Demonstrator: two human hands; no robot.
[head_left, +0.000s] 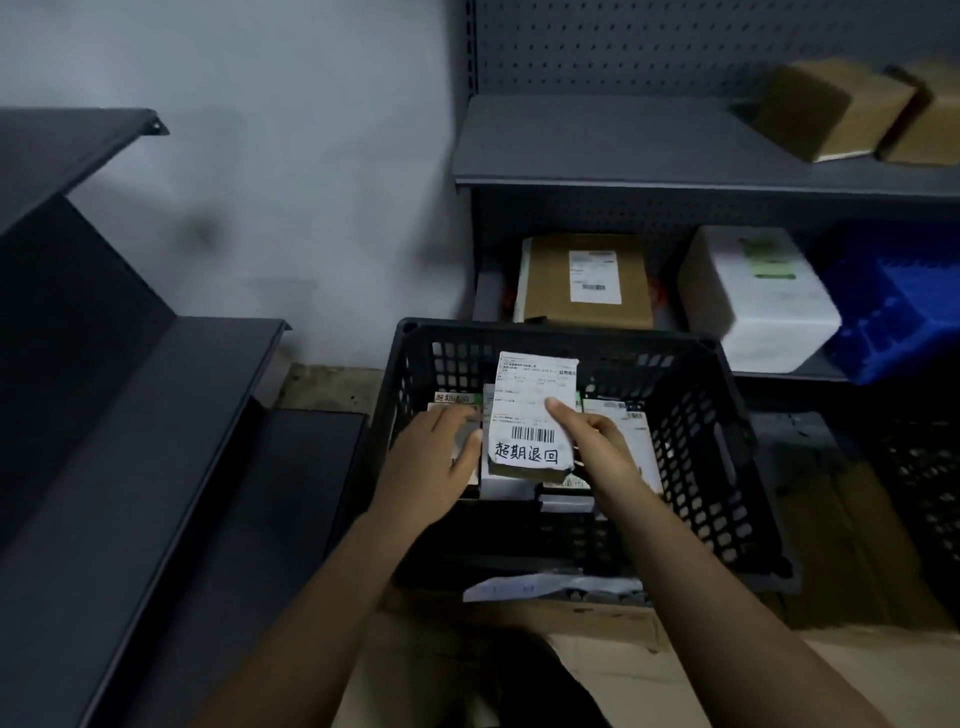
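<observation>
Nearest the person, below both wrists, one crumpled white paper slip (519, 590) lies at the near rim of one black perforated plastic crate (701, 441), which stands on flat brown cardboard (597, 629).

Two bare hands reach into the crate. The right hand (597, 447) holds one small flat brown parcel (524, 415) upright above the crate's contents. Its fingers (563, 413) are clamped on it, thumb pressed on the white label and the rest curled behind the right edge. The label carries a printed barcode and, under it, the handwritten words "超期退回"; the small print above is too fine to read.

The left hand (441, 457) lies flat with its fingers (457, 415) straight and close together on the other packets (506, 486) in the crate. Its thumb is just beside the parcel's left edge, and contact cannot be told. There are several packets, their number unclear; one past the left fingertips shows partly hidden handwriting.

Beyond the fingers stands one grey pegboard shelf unit (597, 150). Its lower shelf holds one brown cardboard box with a white label (584, 280), one white box with a green label (753, 296) and one blue plastic bin (893, 317). The upper shelf, far right of the fingers, holds two brown cartons (831, 109). Left of the left fingers are dark metal shelves (156, 415).
</observation>
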